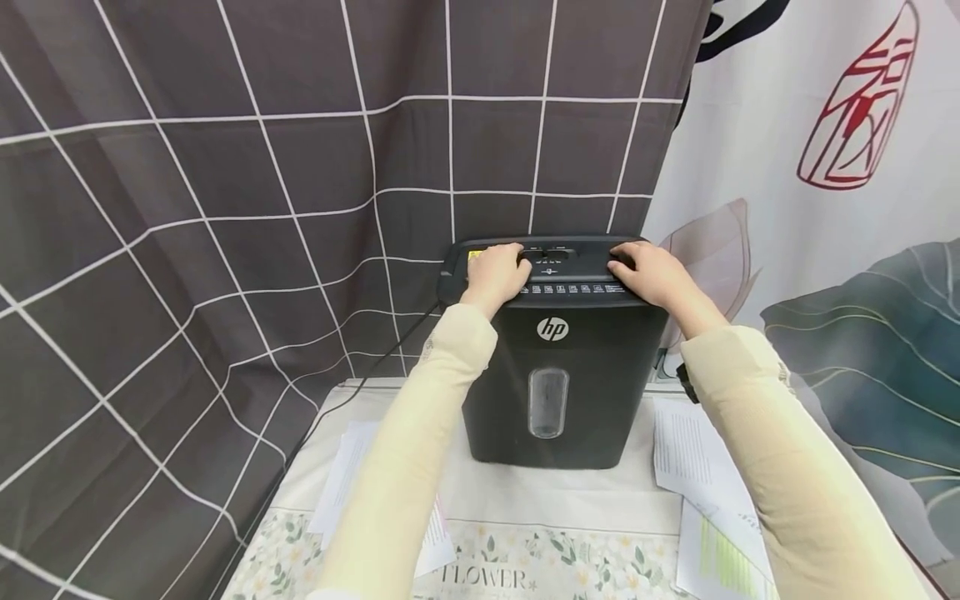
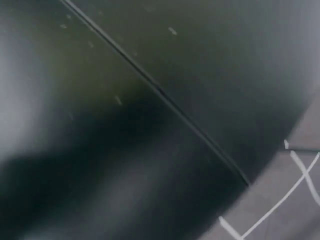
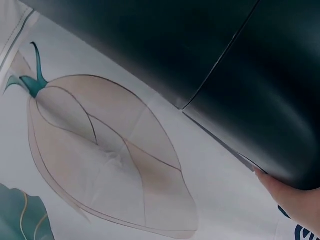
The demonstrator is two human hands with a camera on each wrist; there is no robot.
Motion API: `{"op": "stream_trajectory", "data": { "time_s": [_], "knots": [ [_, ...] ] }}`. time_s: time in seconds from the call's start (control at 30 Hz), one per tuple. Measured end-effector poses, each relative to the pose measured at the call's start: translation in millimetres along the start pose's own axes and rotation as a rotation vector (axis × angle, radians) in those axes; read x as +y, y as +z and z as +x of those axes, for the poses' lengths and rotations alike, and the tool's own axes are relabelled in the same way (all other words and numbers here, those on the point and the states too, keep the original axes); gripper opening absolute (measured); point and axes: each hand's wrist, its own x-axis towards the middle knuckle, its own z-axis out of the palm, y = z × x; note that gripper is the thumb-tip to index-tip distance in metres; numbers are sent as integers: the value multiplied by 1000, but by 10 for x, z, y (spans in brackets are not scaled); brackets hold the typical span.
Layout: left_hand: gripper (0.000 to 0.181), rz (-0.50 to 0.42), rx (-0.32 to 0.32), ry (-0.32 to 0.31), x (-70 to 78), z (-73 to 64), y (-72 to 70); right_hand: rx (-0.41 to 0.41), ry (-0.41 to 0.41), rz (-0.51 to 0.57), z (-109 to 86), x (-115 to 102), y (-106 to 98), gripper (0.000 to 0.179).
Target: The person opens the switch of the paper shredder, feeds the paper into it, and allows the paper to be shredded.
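Observation:
A black paper shredder [image 1: 517,358] with an hp logo and a small clear window stands upright on the table in the head view. My left hand [image 1: 495,273] grips the left part of its top, fingers and thumb curled in toward the middle. On the right part of the top, my right hand [image 1: 654,271] holds on in much the same way. Close up in the left wrist view is the shredder's dark, seamed body [image 2: 115,165]; that hand is out of frame. The right wrist view catches part of my right hand [image 3: 295,207] at the shredder's edge.
Printed sheets [image 1: 686,446] lie right of the shredder, and more papers [image 1: 435,542] lie to the left, partly under my left arm. A black cord [image 1: 367,379] runs off leftward. A gridded dark curtain [image 1: 300,167] and a patterned white cloth [image 1: 757,125] hang behind.

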Motion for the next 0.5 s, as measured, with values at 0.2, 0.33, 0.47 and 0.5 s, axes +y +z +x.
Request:
{"op": "stream_trajectory", "data": {
  "time_s": [0.2,0.33,0.47,0.5],
  "knots": [
    [35,45,32,4,-75,-141,-79,280,-27,68,-92,-29,58,30],
    [34,42,62,44,-119,-249,-132,345,-46,75,-146,-53,64,29],
    [34,51,105,97,-138,-365,-150,341,-55,95,-195,-96,72,29],
    [35,51,112,105,-142,-397,-154,342,-55,107,-212,-112,76,29]
  ]
}}
